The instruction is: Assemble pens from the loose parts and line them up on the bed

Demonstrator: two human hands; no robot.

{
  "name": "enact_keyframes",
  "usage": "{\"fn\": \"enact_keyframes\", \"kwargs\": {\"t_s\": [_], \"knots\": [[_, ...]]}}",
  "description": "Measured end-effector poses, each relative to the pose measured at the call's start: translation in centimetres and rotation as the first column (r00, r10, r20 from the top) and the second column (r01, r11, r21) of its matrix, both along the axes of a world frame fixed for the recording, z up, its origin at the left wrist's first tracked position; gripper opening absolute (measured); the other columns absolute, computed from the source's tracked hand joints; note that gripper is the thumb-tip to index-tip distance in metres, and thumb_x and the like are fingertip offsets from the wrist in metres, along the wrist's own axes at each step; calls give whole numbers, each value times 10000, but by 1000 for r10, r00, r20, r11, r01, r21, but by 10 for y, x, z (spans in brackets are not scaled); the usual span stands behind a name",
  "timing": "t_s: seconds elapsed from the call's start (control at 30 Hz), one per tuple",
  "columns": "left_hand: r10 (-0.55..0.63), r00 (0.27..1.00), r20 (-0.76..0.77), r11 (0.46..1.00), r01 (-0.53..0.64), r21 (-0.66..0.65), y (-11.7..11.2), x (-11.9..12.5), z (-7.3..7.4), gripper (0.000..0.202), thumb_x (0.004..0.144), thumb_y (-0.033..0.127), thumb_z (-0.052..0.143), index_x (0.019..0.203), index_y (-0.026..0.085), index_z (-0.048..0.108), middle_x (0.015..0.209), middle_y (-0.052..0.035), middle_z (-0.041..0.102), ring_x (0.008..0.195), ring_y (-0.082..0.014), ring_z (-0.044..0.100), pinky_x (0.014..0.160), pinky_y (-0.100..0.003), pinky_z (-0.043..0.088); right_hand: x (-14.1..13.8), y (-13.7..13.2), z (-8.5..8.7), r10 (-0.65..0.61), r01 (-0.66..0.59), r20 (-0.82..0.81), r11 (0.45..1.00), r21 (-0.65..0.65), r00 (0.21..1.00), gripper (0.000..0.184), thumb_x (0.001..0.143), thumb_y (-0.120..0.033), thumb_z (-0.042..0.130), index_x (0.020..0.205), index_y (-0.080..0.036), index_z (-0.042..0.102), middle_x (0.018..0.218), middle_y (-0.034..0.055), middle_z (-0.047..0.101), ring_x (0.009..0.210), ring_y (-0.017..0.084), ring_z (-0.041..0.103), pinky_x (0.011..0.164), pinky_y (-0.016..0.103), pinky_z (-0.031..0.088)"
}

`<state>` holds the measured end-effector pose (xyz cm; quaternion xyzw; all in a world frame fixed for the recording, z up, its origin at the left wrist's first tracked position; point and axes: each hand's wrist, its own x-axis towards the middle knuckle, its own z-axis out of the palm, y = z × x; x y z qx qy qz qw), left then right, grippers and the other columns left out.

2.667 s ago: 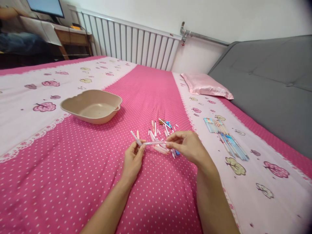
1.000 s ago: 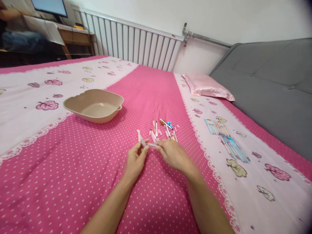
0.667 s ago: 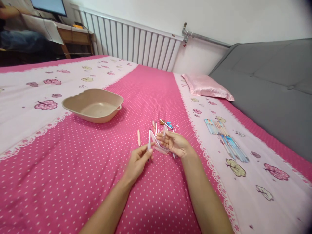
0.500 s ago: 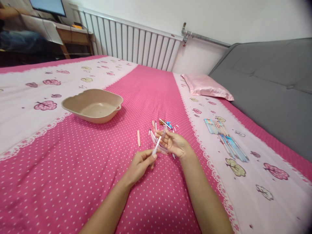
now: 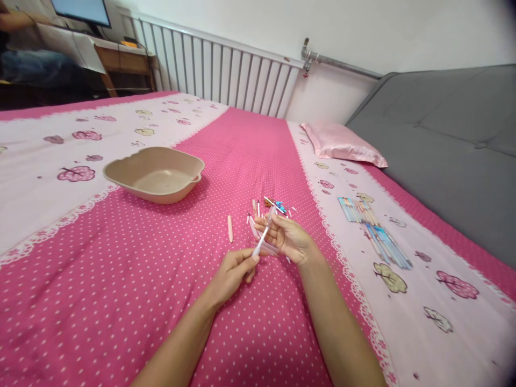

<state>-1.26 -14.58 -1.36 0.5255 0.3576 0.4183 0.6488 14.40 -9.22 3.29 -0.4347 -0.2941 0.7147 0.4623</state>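
Observation:
My left hand (image 5: 233, 272) pinches the lower end of a thin clear pen barrel (image 5: 264, 235), which slants up to the right. My right hand (image 5: 287, 238) lies palm up just beyond it, its fingers curled round the barrel's upper part. Under and behind the hands is a scatter of loose pen parts (image 5: 271, 209) on the pink dotted bedspread (image 5: 161, 258). One pink pen cap (image 5: 229, 228) lies alone to the left of the hands.
A beige plastic basin (image 5: 154, 174) stands at the left. A row of blue pens (image 5: 374, 231) lies on the pale strip at the right. Behind are a pink pillow (image 5: 342, 144), a grey headboard (image 5: 443, 150) and a radiator (image 5: 217, 75). A person sits at a desk far left.
My hands met tip to tip on the barrel, then my right hand turned palm up. My left hand swung the barrel from lying across to slanting upward. The pink cap now lies apart on the bed.

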Motion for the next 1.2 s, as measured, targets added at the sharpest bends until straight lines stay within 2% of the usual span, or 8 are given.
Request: {"fn": "enact_keyframes", "kwargs": {"t_s": [0.27,0.4,0.6,0.73,0.87,0.97,1.1,1.2], "knots": [[-20,1000,-18,1000,20,1,0,0,0,398,840,447,541,1062,156,697,475,48,411,429,-78,309,477,-240,221,7,0,1,45,-52,56,990,128,997,46,843,-211,591,871,-185,617,872,22,725,732,100,666,676,192,512],[-36,999,-11,999,36,19,0,0,1,391,847,438,539,1070,156,692,486,51,395,437,-78,305,481,-241,220,10,0,2,40,-56,98,983,173,994,143,737,-266,716,836,-181,657,788,3,698,611,72,601,563,155,476],[-50,998,-44,998,52,44,1,0,-2,424,861,448,533,1122,140,664,527,51,391,474,-77,313,493,-224,251,12,-1,8,35,-60,147,985,165,988,316,594,-366,821,772,-164,656,658,-17,631,566,66,558,518,153,449],[-42,992,-122,993,55,107,2,0,-3,415,877,432,524,1173,165,641,612,19,512,524,-86,369,542,-220,320,17,-4,11,10,-69,239,969,239,971,333,629,-403,794,813,-168,647,678,-11,627,551,66,532,469,161,392],[-19,990,-141,978,48,202,3,1,0,376,881,395,530,1167,182,650,912,-64,680,711,-146,531,747,-287,424,22,-8,13,-9,-87,334,958,273,942,317,669,-415,762,824,-175,627,681,-8,620,563,89,538,445,178,357],[-18,990,-141,976,48,212,3,1,1,372,884,385,528,1175,185,646,1039,-83,691,833,-184,583,831,-321,431,23,-11,17,-26,-102,360,937,333,933,290,688,-396,749,822,-170,626,707,-1,630,603,99,558,485,193,387],[-28,990,-135,976,57,211,3,0,1,369,885,371,535,1189,191,638,1100,-81,688,894,-193,605,869,-323,433,21,-13,22,-49,-103,353,911,399,934,253,690,-346,750,824,-158,647,747,6,643,674,106,594,602,221,445],[-43,991,-125,976,68,206,2,0,1,371,883,365,540,1196,189,634,1122,-83,685,935,-206,613,893,-334,431,19,-15,26,-41,-104,341,912,398,939,231,699,-326,743,844,-166,659,778,6,645,707,108,604,615,226,454]]}}
